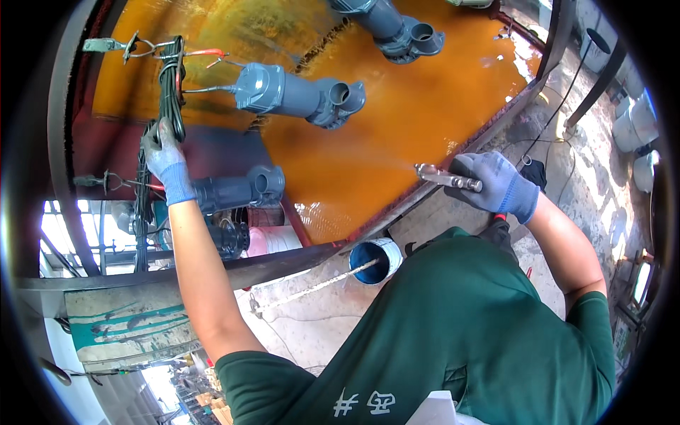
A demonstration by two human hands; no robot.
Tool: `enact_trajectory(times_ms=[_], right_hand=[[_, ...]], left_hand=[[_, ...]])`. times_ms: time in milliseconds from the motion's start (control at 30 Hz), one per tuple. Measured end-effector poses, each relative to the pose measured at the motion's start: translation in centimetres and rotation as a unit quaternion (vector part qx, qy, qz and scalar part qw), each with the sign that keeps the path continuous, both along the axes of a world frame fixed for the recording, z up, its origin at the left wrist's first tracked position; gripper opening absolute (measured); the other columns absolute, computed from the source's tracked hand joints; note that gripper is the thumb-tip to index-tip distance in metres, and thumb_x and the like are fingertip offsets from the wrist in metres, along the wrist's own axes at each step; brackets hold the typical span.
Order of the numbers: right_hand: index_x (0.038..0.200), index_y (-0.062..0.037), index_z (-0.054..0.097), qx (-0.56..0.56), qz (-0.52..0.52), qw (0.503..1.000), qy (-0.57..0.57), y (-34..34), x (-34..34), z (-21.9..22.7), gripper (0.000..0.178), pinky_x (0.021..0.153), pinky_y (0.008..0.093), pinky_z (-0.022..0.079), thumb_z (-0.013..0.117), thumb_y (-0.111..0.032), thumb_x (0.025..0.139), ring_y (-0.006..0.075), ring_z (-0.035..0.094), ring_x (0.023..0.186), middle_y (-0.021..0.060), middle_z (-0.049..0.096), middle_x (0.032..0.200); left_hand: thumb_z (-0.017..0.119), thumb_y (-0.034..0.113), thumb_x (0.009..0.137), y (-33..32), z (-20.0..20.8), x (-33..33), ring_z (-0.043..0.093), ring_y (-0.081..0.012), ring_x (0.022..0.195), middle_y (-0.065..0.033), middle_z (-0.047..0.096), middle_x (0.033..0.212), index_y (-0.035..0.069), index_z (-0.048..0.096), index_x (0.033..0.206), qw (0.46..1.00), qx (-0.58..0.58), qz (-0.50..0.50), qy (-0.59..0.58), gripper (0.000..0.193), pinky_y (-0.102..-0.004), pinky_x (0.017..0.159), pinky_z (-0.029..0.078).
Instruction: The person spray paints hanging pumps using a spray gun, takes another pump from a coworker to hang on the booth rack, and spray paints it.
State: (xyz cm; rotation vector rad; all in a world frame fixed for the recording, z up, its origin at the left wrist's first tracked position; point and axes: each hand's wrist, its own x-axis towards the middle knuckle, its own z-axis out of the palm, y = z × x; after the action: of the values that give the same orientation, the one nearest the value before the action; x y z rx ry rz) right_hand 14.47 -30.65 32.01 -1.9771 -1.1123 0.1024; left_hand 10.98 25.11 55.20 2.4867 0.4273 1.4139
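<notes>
My left hand (167, 157), in a grey-blue glove, reaches up and grips the lower end of a bundled dark cable (171, 88). The bundle hangs from a metal hook beside a blue-grey pump (283, 92), whose round outlet is at its right end. Just below and right of this hand is a second blue-grey pump (225, 191), partly hidden by the forearm. Another such pump (386, 30) is at the top. My gloved right hand (489, 180) is closed around a metal spray gun (446, 177). Its nozzle faces left toward the pumps, with a faint mist ahead of it.
Orange-brown liquid lies in a wide basin (411, 212) with a dark red rim. Below that rim stands a bucket (375, 261), blue inside, with a pale rod in it. White buckets (632, 127) line the right side. A thin dark hose (559, 106) runs nearby.
</notes>
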Motion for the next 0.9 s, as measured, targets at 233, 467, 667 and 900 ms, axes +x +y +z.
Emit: enact_trajectory(times_ms=[233, 467, 667, 900], right_hand=[[0.101, 0.0005, 0.065, 0.202, -0.083, 0.972, 0.081, -1.2, 1.7, 4.0, 0.015, 0.073, 0.0320, 0.055, 0.074, -0.007, 0.091, 0.0199, 0.072, 0.078, 0.0137, 0.071, 0.086], [0.097, -0.0046, 0.067, 0.050, 0.002, 0.995, 0.087, -1.3, 2.4, 1.7, 0.024, 0.067, 0.0426, 0.053, 0.079, -0.023, 0.087, 0.0373, 0.069, 0.076, 0.0176, 0.068, 0.079], [0.100, -0.0035, 0.065, 0.214, -0.106, 0.968, 0.076, 1.7, 4.2, 3.0, 0.027, 0.066, 0.0410, 0.052, 0.079, -0.023, 0.088, 0.0327, 0.068, 0.071, 0.0154, 0.068, 0.080], [0.098, -0.0070, 0.066, -0.057, 0.079, 0.995, 0.014, -0.7, 3.7, 3.6, 0.022, 0.071, 0.0455, 0.055, 0.076, -0.024, 0.088, 0.0375, 0.070, 0.078, 0.0157, 0.069, 0.081]], left_hand=[[0.066, 0.023, 0.102, 2.3, -0.2, 0.0, 0.066, -0.0195, 0.087, -0.0140, 0.072, 0.102, -0.003, 0.069, 0.113, 0.999, 0.019, -0.029, -0.013, 0.028, -0.0352, 0.080, 0.053], [0.060, 0.019, 0.102, 7.2, 1.2, 2.1, 0.063, -0.0187, 0.078, -0.0120, 0.072, 0.095, -0.003, 0.070, 0.119, 0.998, -0.016, 0.036, 0.044, 0.029, -0.0357, 0.071, 0.051], [0.056, 0.015, 0.101, 12.6, 2.4, 3.4, 0.062, -0.0151, 0.073, -0.0094, 0.071, 0.095, -0.002, 0.070, 0.123, 0.992, -0.108, 0.011, 0.059, 0.032, -0.0318, 0.062, 0.051], [0.053, 0.017, 0.105, 15.6, 2.9, 3.4, 0.065, -0.0186, 0.086, -0.0137, 0.071, 0.107, -0.002, 0.066, 0.129, 0.991, -0.077, 0.024, 0.107, 0.033, -0.0329, 0.072, 0.054]])
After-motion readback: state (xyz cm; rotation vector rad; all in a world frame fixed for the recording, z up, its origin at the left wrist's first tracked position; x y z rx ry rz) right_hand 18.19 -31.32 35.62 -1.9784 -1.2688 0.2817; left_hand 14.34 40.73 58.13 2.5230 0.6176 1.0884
